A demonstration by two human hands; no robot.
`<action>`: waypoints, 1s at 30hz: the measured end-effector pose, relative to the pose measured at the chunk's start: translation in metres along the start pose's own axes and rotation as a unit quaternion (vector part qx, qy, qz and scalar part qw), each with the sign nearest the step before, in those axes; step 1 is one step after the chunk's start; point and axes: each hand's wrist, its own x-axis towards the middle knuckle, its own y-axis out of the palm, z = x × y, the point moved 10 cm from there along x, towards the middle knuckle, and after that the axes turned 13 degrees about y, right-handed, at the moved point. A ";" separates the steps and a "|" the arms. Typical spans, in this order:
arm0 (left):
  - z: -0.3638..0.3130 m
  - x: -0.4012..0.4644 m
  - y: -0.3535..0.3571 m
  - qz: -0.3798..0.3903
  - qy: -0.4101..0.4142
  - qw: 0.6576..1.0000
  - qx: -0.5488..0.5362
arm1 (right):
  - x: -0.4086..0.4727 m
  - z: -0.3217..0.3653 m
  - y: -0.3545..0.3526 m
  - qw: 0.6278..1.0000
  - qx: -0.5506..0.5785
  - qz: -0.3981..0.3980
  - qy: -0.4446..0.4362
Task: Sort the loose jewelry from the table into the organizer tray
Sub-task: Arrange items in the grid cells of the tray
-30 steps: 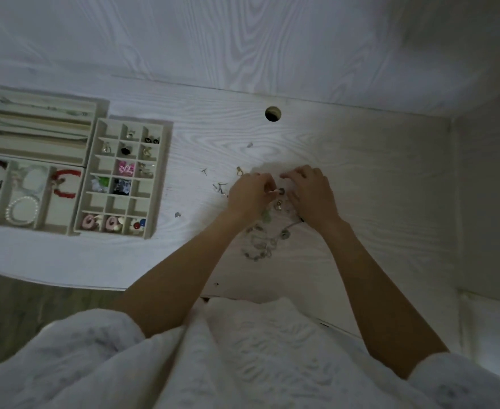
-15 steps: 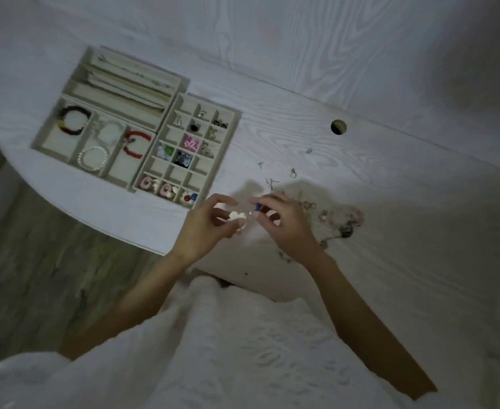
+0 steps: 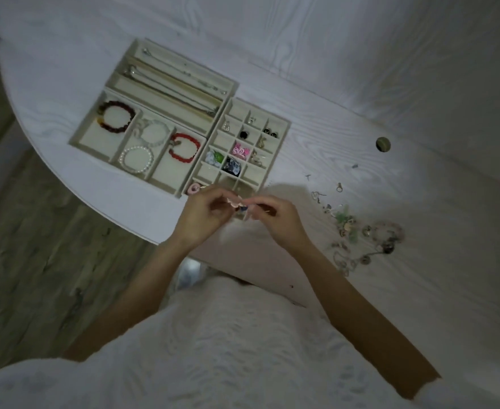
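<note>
left hand (image 3: 204,215) and right hand (image 3: 275,215) both pinching a small pale pink earring piece (image 3: 234,203) | over the beige gridded organizer tray (image 3: 282,136) near edge | I'd part them gently, drop straight into a free cell

Both hands cover the near corner of the small-compartment organizer tray (image 3: 275,160), hiding the cells beneath. The left hand (image 3: 204,218) and right hand (image 3: 278,219) pinch a pale piece (image 3: 234,203) too small and blurred to identify; a blue speck beside it is equally unclear. Loose jewelry (image 3: 363,237) toward the table's right edge blurs into a tangle, single items indistinguishable. The table (image 3: 419,290) runs off the frame's right edge.
</note>
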 end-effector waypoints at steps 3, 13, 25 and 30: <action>0.007 0.003 0.002 0.046 0.039 0.997 0.037 | -0.001 0.009 0.004 0.990 -0.111 -0.060 -0.061; 0.005 0.014 0.007 0.069 0.117 0.988 0.072 | 0.000 0.003 0.022 0.975 -0.205 -0.071 -0.051; -0.015 0.004 -0.005 0.016 0.220 0.939 0.264 | -0.011 0.001 0.005 0.946 -0.268 -0.164 -0.082; -0.010 -0.004 0.010 0.066 0.223 0.915 0.329 | -0.003 0.014 0.022 0.916 -0.357 -0.170 -0.064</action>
